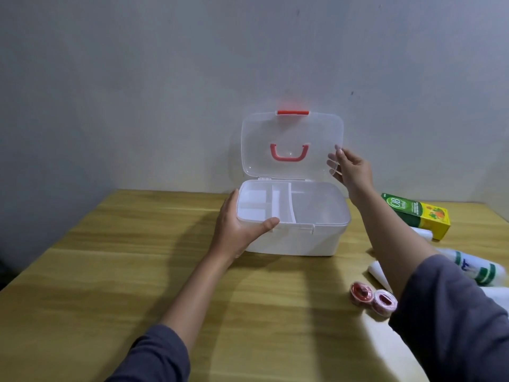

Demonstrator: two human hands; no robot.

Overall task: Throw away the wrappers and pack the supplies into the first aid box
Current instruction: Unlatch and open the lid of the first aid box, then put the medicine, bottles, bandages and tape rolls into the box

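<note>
Carton (416, 215) marked "OB" lies right of the open first aid box (296, 216).

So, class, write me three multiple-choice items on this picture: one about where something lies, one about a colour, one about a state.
1. Where do the two tape rolls lie relative to the first aid box?
A. inside it
B. on the table to its right
C. on its lid

2. What colour is the handle on the lid?
A. red
B. blue
C. black

3. What state is the box in?
A. latched shut
B. open, tray empty
C. open, packed full

Answers: 1 B, they sit on the table by the right arm. 2 A, it shows red through the clear lid. 3 B, the right hand holds the lid up, the left hand steadies the base.
</note>
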